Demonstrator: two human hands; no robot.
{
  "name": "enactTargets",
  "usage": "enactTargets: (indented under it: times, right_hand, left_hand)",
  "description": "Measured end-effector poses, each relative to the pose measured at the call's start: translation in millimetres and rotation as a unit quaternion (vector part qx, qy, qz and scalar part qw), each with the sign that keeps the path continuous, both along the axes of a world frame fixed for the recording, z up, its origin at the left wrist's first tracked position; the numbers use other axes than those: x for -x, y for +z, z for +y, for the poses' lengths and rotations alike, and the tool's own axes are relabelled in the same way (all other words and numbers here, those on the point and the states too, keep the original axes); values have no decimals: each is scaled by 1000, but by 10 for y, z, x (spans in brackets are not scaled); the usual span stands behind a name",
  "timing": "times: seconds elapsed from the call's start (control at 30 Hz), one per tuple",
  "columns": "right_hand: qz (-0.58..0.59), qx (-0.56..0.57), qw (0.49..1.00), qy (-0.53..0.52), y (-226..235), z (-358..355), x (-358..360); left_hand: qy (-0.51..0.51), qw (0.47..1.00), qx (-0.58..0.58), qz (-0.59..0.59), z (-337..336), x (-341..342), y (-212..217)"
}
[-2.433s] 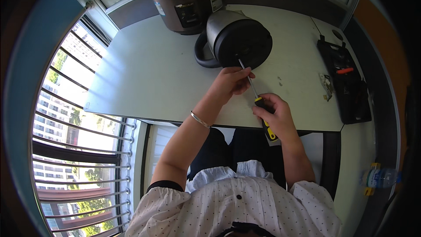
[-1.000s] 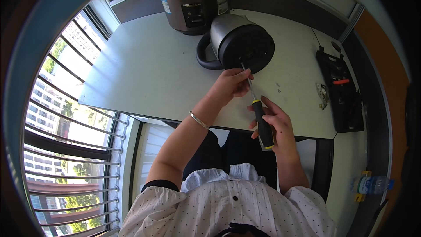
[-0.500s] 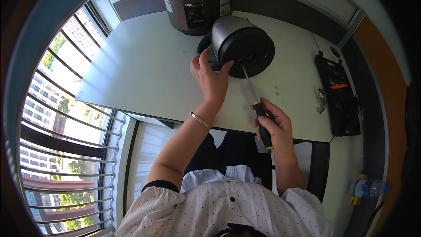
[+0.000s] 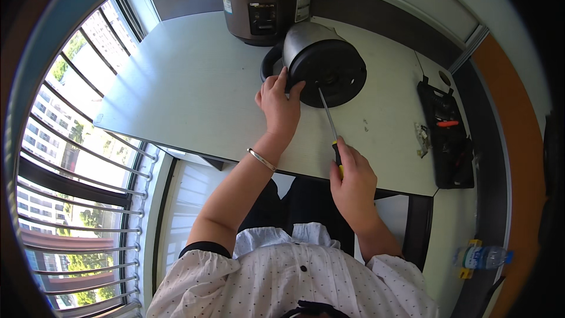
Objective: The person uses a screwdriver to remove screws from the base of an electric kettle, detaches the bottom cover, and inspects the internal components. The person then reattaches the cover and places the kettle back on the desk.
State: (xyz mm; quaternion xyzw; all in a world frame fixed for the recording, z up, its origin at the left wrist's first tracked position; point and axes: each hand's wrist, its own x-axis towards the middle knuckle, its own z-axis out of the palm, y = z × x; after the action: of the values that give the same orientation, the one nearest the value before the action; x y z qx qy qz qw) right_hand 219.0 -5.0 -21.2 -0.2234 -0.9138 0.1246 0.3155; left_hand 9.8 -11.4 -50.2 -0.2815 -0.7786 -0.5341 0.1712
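Note:
An electric kettle [image 4: 321,62] lies on its side on the white table [image 4: 188,94], its black round base facing me. My left hand [image 4: 279,106] rests against the base's left rim and steadies the kettle; a thin bracelet circles that wrist. In my right hand [image 4: 353,182], at the table's near edge, is a screwdriver [image 4: 328,121] with a black and yellow handle. Its long shaft points up and away, and the tip touches the kettle's base near the middle.
A dark rice cooker [image 4: 265,0] stands behind the kettle at the table's far edge. A black tool case [image 4: 450,141] with an orange tool lies open at the right. Small loose parts [image 4: 422,135] lie beside it. A plastic bottle [image 4: 479,256] sits low right. Barred windows run along the left.
My left hand has let go of the screwdriver shaft and moved up onto the kettle's base rim. The right hand keeps the handle, and the tip now reaches the base.

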Motion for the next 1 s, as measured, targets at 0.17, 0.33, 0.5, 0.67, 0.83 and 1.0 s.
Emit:
enactTargets:
  times: [0.17,0.33,0.5,0.67,0.83,1.0]
  right_hand:
    - [34,197,979,36,3,62,-34]
    - [149,445,877,107,-155,146,-27]
    - [67,232,970,28,-161,92,-29]
    - [-13,-6,999,-31,-4,-17,35]
    - [-45,-42,998,-18,-15,22,41]
    - [-37,-30,999,-5,-7,51,47]
  left_hand:
    - [4,1000,-10,5,1,1,-6]
    - [1,1000,-9,-8,6,-23,14]
    - [-6,1000,-20,-17,9,-34,20]
    - [-11,999,-23,-24,-18,-29,34]
    - [-11,999,-37,-25,-13,-40,31]
    - [2,993,-89,81,-67,-124,146]
